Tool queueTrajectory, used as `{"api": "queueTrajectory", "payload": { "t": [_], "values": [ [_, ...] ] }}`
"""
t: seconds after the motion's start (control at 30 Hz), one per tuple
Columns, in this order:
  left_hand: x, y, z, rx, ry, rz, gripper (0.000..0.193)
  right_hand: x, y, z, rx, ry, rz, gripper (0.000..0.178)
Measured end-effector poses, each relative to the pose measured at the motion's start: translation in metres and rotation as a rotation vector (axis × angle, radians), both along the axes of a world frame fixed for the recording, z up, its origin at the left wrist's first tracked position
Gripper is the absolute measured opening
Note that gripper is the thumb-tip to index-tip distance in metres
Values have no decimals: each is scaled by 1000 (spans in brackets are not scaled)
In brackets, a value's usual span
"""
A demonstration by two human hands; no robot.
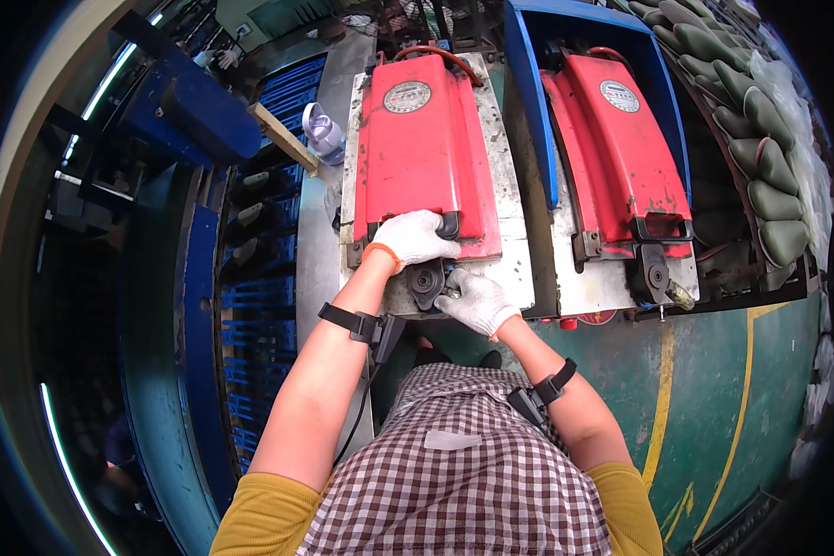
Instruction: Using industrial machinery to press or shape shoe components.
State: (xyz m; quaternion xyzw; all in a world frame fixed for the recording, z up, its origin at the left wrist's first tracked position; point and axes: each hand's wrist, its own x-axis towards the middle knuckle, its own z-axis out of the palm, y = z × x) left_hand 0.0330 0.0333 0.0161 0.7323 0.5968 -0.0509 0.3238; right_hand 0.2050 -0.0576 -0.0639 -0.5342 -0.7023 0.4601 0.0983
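Two red machine covers stand side by side, and I am at the left red cover. A black handle runs across its front edge, and my left hand, in a white knit glove with an orange cuff, is closed over it. Just below sits a dark metal latch with a round boss. My right hand, gloved the same way, has its fingers closed on a short lever at the latch's right side. The fingers hide most of that lever.
To the right, a second red cover stands inside a blue metal hood. A rack of grey-green shoe-shaped pieces lines the far right. A lilac bottle stands on the left ledge. Blue slatted machinery lies left.
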Motion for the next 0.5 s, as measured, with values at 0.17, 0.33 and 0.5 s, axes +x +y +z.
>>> {"api": "queueTrajectory", "payload": {
  "t": [0.17,0.33,0.5],
  "values": [
    [-1,0,-1,10,2,-5,62,0,0,3,-13,-10,1,51],
    [-1,0,-1,20,10,-7,61,0,0,7,-21,-8,-4,51],
    [-2,0,-2,19,-5,-1,60,0,0,5,-9,-15,-8,51]
  ]
}}
